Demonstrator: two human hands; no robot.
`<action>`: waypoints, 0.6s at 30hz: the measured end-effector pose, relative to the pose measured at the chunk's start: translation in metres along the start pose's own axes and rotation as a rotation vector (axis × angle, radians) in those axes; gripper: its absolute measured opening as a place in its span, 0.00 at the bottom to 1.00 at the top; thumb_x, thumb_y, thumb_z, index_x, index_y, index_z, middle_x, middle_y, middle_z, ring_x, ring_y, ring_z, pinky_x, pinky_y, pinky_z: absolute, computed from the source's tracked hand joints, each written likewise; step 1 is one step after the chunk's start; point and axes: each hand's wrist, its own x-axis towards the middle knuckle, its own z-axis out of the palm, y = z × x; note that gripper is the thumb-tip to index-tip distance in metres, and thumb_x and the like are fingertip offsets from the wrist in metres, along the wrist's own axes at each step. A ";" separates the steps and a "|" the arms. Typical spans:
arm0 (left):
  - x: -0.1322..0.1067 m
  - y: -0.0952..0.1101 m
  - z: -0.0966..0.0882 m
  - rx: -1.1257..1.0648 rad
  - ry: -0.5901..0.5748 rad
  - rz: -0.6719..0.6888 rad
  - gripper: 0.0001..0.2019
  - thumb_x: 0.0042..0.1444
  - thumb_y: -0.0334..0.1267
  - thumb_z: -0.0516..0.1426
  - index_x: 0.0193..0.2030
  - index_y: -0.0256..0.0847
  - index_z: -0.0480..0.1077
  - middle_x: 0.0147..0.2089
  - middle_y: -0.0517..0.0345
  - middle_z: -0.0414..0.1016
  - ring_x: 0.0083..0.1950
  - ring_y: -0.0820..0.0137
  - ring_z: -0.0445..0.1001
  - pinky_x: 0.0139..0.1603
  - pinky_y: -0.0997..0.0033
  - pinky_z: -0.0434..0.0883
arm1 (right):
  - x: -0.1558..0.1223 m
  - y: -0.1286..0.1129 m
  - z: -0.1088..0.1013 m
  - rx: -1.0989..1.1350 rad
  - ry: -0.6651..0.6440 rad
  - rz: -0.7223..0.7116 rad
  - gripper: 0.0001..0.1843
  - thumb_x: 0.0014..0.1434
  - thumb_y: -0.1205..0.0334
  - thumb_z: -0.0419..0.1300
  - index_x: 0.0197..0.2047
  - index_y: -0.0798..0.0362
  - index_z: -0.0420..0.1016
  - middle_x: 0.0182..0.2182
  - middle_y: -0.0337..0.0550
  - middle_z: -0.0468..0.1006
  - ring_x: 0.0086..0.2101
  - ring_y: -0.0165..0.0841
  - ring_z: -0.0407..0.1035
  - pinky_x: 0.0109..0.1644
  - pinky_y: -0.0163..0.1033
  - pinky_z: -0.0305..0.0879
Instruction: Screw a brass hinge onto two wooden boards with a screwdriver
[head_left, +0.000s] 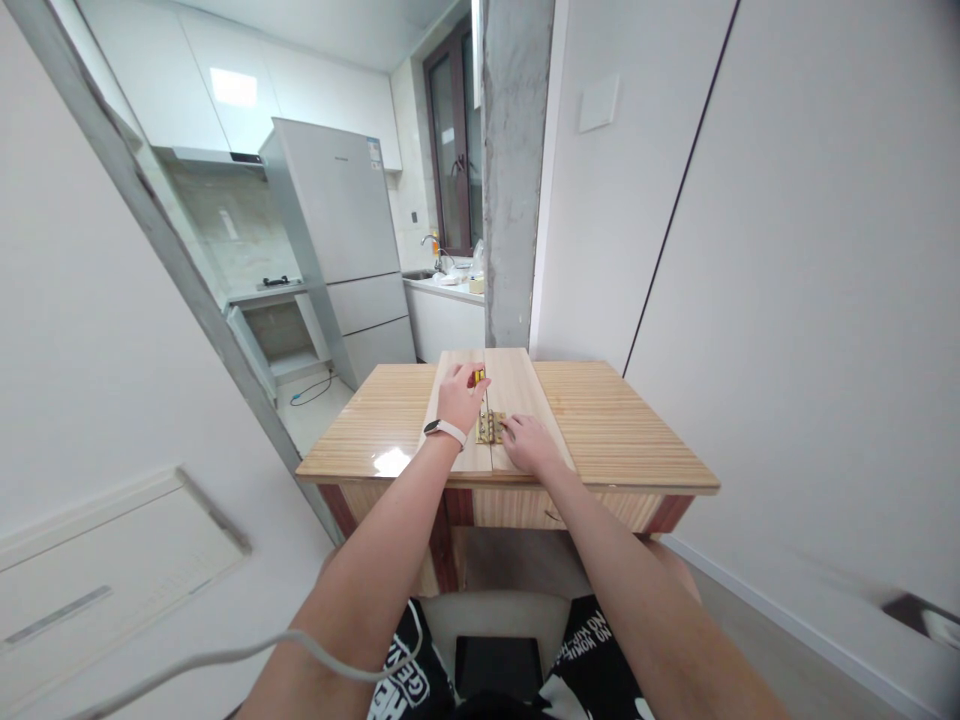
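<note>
Two pale wooden boards [517,385] lie side by side on a small wooden table [622,430]. A brass hinge [489,428] sits across the seam between them. My left hand [461,397], with a white band at the wrist, is closed round a small yellow-and-black tool [478,377] held just above the hinge. My right hand [527,443] rests on the right board with its fingertips touching the hinge's right edge, fingers curled.
A concrete pillar [514,170] and white wall stand right behind the table. A kitchen with a grey fridge [341,230], a counter and sink [442,280] lies beyond on the left. A white cable [225,660] crosses my left arm.
</note>
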 end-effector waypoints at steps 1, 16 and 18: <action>0.000 0.000 0.000 -0.005 -0.005 0.001 0.12 0.64 0.34 0.62 0.53 0.45 0.76 0.48 0.52 0.75 0.41 0.67 0.78 0.50 0.62 0.77 | 0.000 0.000 0.000 0.001 -0.002 0.001 0.22 0.73 0.52 0.47 0.61 0.46 0.75 0.58 0.48 0.75 0.59 0.40 0.64 0.65 0.45 0.55; 0.002 0.002 -0.003 0.002 0.006 -0.003 0.11 0.61 0.36 0.65 0.51 0.45 0.77 0.46 0.54 0.74 0.40 0.68 0.76 0.49 0.63 0.77 | 0.001 0.000 0.001 -0.024 -0.006 -0.013 0.21 0.74 0.53 0.47 0.59 0.47 0.75 0.56 0.49 0.76 0.57 0.40 0.66 0.65 0.44 0.54; 0.002 0.001 -0.003 0.021 0.010 -0.008 0.11 0.62 0.35 0.64 0.52 0.45 0.77 0.44 0.55 0.73 0.38 0.68 0.76 0.48 0.63 0.77 | 0.001 0.001 0.001 -0.024 -0.006 -0.011 0.21 0.74 0.53 0.47 0.59 0.47 0.75 0.57 0.49 0.76 0.57 0.40 0.66 0.65 0.44 0.54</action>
